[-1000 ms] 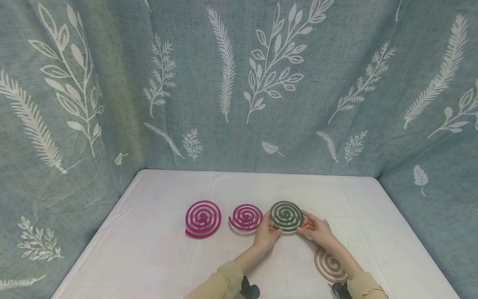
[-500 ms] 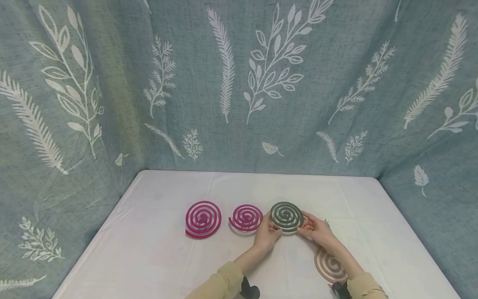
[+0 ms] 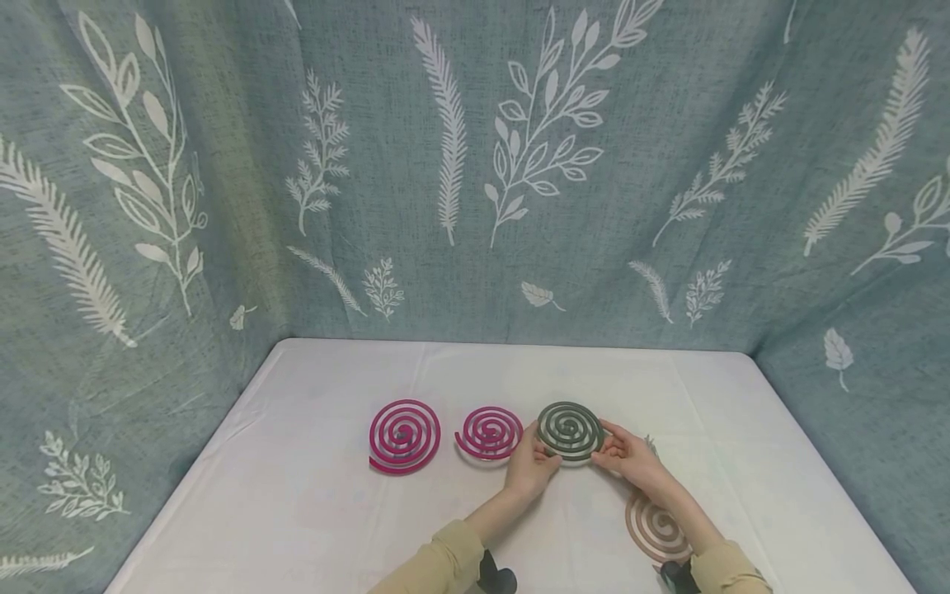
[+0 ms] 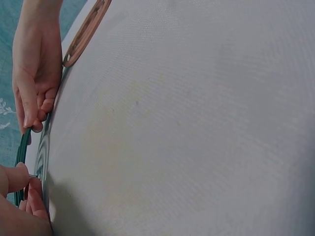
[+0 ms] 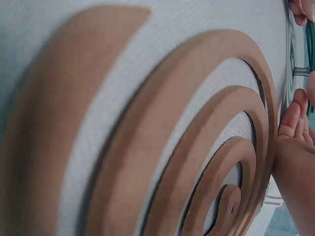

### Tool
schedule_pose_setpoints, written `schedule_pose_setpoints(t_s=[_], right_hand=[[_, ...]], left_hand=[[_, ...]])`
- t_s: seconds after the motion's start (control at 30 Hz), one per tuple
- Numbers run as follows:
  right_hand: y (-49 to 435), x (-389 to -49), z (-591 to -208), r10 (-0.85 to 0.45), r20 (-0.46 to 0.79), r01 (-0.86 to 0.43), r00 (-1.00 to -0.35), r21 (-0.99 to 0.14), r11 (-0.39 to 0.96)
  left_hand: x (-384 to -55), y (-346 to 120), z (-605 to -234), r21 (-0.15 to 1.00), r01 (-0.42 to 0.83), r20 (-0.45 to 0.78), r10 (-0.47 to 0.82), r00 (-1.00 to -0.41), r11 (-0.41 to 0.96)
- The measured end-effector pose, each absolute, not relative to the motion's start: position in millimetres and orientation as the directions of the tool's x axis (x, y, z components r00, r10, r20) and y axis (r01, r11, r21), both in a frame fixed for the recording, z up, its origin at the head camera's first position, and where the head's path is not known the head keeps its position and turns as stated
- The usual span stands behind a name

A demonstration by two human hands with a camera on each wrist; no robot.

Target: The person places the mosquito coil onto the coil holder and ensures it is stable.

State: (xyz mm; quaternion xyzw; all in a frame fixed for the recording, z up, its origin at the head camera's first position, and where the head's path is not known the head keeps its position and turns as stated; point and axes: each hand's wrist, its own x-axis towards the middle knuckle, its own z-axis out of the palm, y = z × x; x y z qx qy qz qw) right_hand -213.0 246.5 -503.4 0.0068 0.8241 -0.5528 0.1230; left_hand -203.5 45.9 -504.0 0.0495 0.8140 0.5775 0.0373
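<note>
A dark green mosquito coil (image 3: 570, 430) is pinched at its left edge by my left hand (image 3: 529, 470) and at its right edge by my right hand (image 3: 636, 464). In the left wrist view the green coil (image 4: 22, 155) is raised and seen edge-on, thumbs on its near face. Below it a second greenish spiral (image 4: 43, 152) lies close to the table, with a thin metal piece between them. A magenta coil (image 3: 490, 432) on a support sits just left of my left hand. Farther left is another magenta coil (image 3: 402, 436).
A brown coil (image 3: 655, 528) lies flat on the white table (image 3: 297, 495) beneath my right forearm, which partly covers it. Behind my right hand a small greyish thing (image 3: 651, 444) peeks out. Patterned blue-green curtains (image 3: 475, 297) surround the table's back and sides.
</note>
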Motion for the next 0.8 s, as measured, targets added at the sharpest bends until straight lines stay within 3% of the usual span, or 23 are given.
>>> schedule_pose_setpoints(t_s=[0.8], right_hand=[[245.9,-212.5,-502.6,-0.12,-0.215,0.153,-0.969,-0.908,0.389]], left_hand=[[-202.2,45.0,-502.1,0.947,0.027,-0.012,0.122,-0.992,0.319]])
